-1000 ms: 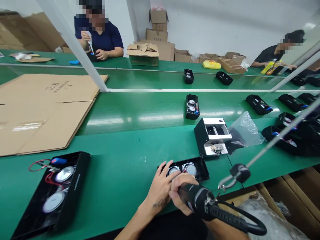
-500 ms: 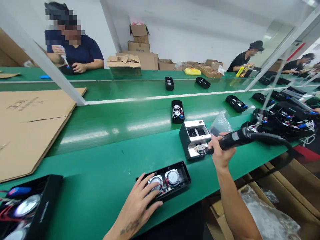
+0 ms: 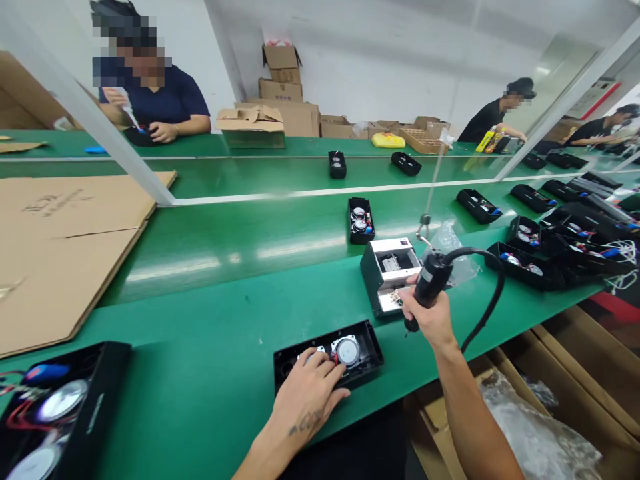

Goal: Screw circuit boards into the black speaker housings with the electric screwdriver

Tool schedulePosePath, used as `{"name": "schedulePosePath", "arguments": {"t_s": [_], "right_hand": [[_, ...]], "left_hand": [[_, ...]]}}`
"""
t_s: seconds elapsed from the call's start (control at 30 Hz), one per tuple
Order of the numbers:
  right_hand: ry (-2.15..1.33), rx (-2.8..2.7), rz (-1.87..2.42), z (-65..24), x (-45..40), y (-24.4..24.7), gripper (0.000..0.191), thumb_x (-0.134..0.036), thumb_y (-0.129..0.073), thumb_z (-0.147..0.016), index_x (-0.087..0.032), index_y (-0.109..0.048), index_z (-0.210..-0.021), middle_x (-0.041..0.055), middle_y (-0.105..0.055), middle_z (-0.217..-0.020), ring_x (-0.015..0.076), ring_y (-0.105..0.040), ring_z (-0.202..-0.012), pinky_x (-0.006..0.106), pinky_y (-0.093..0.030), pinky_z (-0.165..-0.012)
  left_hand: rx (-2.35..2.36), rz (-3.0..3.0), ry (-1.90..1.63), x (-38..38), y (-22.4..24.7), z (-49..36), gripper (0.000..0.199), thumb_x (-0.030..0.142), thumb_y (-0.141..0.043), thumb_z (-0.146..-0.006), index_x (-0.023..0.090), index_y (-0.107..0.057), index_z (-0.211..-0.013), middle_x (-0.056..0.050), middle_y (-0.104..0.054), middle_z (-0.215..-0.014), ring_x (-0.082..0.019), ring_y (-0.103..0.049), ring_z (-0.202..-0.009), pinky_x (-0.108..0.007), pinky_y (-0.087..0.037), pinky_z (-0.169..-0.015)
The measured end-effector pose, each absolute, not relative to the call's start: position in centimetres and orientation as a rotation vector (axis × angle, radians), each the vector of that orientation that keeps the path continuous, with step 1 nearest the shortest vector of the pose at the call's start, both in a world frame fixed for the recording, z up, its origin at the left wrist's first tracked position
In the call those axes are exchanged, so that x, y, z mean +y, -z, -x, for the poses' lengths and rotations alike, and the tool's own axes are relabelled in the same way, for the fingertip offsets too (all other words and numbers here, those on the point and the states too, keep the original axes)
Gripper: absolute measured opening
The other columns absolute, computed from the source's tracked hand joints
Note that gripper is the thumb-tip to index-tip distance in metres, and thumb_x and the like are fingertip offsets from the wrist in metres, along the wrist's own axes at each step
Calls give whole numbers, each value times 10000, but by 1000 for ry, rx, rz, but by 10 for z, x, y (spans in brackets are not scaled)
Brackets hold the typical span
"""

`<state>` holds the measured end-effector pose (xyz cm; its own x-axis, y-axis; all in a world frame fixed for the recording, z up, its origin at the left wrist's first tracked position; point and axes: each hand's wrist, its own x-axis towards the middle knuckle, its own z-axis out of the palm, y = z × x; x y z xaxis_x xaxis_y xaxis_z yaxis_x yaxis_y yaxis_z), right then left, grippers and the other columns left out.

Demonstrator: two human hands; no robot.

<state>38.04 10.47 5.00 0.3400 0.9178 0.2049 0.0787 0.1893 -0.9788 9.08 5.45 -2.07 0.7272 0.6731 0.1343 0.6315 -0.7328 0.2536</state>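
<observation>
My right hand (image 3: pixel 430 313) is wrapped round a black electric screwdriver (image 3: pixel 432 279), held near upright with its tip pointing down above the bench. Close behind it stands a black and silver screw feeder (image 3: pixel 373 283). My left hand (image 3: pixel 313 390) reaches over a black speaker housing (image 3: pixel 367 373), its thumb apart at the near side and its fingers bent down inside. One round silver speaker driver (image 3: pixel 349 351) shows in the housing; a second is mostly hidden under my fingers. What the fingertips touch is hidden.
Another open speaker housing (image 3: pixel 95 407) lies at the near left, below a flat cardboard sheet (image 3: pixel 75 247). Several housings sit along the green conveyor and pile up at the right (image 3: pixel 530 263). Cardboard boxes (image 3: pixel 540 360) stand below the bench edge. Across the line, a person (image 3: pixel 173 100) works.
The screwdriver has swung from lying sideways at the screw feeder to near upright, its tip now clear and nearer. My left hand has shifted right, its fingers going deeper into the housing.
</observation>
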Motion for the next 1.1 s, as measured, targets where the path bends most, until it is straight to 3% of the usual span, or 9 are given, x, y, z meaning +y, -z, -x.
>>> {"name": "schedulePosePath", "arguments": {"t_s": [0.23,0.5,1.1], "right_hand": [[-736,-1019,1116,-381,75,-52,378,-317,-834,-914,-260,-570,-1180,-109,-600,-613,128,-550,-450,290,-476,-509],[-356,-868,1054,-391,115,-65,387,-385,-873,-860,-243,-550,-1018,-124,-564,-580,112,-504,-430,298,-458,-520],[-409,-975,1161,-392,140,-50,400,-453,-865,-849,-232,-570,-1005,-120,-568,-536,125,-515,-406,305,-465,-501]], "left_hand": [[1044,-2813,-368,50,22,-92,137,338,-613,-1078,236,-701,-1102,-16,-732,-879,-252,-635,-912,-447,-478,-980],[1057,-2808,-389,49,26,-93,98,329,-650,-1059,245,-698,-1075,-9,-711,-871,-255,-613,-897,-434,-433,-946],[1081,-2804,-329,49,22,-93,119,334,-643,-1057,244,-697,-1112,-9,-731,-909,-257,-643,-920,-439,-450,-972]]}}
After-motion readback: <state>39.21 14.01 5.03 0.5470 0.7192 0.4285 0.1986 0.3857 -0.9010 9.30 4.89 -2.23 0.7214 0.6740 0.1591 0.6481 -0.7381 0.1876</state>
